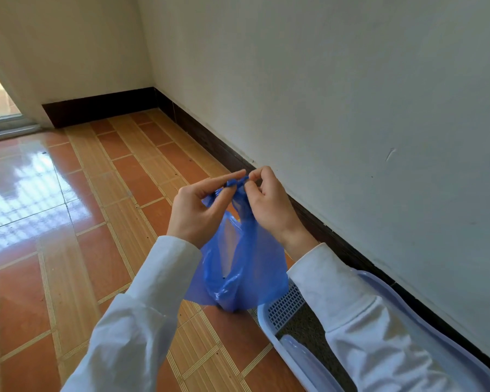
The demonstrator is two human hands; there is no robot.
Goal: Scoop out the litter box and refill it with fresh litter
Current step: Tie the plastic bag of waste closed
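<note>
A blue plastic bag (239, 264) hangs above the tiled floor in the middle of the view, bulging at its bottom. My left hand (198, 210) pinches one twisted handle at the top of the bag, index finger stretched forward. My right hand (269, 202) pinches the other handle right beside it, fingers curled. The two handles meet in a small knot between my fingertips. A pale lavender litter box (292, 360) sits on the floor at lower right against the wall, with a perforated grid step (285, 305) at its near end and grey litter (309, 329) inside. My right sleeve hides much of the box.
A white wall with a dark baseboard (215, 142) runs along the right side. Glossy orange floor tiles (82, 222) stretch to the left. A doorway with a metal threshold (3, 128) lies at the far left.
</note>
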